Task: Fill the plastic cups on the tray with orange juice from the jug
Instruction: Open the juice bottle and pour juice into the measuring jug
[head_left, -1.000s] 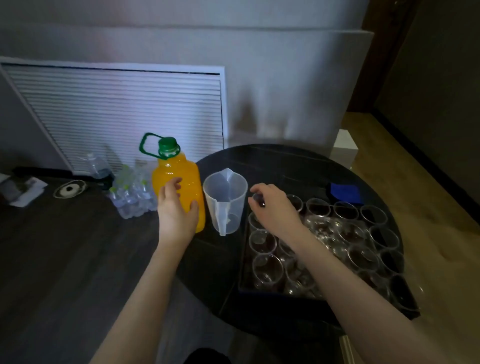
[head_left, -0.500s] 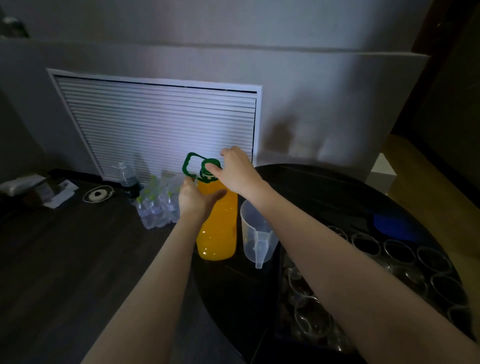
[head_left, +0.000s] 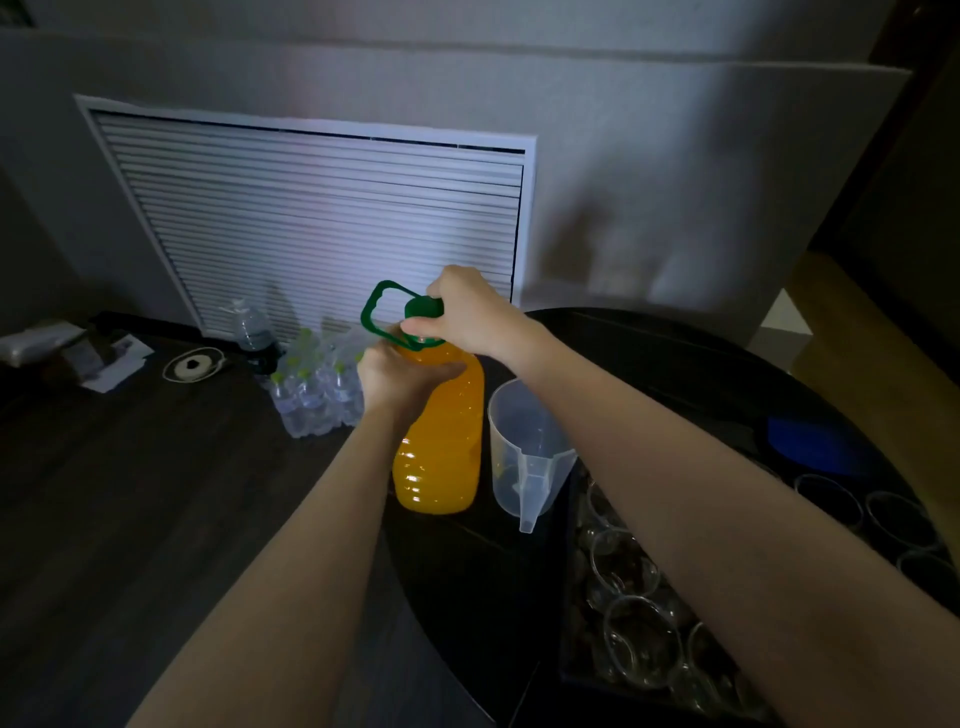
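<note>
An orange juice bottle (head_left: 441, 447) with a green cap (head_left: 422, 307) and a green carry handle (head_left: 375, 312) stands upright at the left edge of the round black table (head_left: 675, 353). My left hand (head_left: 397, 379) grips the bottle's shoulder just below the neck. My right hand (head_left: 467, 312) grips the green cap from above. To the right of the bottle stands an empty clear plastic jug (head_left: 524, 447), spout toward me. Several empty clear cups (head_left: 623, 564) fill a dark tray (head_left: 566, 670) at the lower right, partly hidden by my right forearm.
A blue cloth (head_left: 810, 441) lies on the table's right side. On the dark floor at left sit a pack of small water bottles (head_left: 317, 395), a larger water bottle (head_left: 250, 327), a coiled white cable (head_left: 193, 365) and papers (head_left: 111, 358). A white louvred panel (head_left: 311, 218) leans behind.
My right hand left the cups and went up to the bottle's cap, now gripping it. My left hand slid from the bottle's body up to its shoulder. The view shifted left and closer.
</note>
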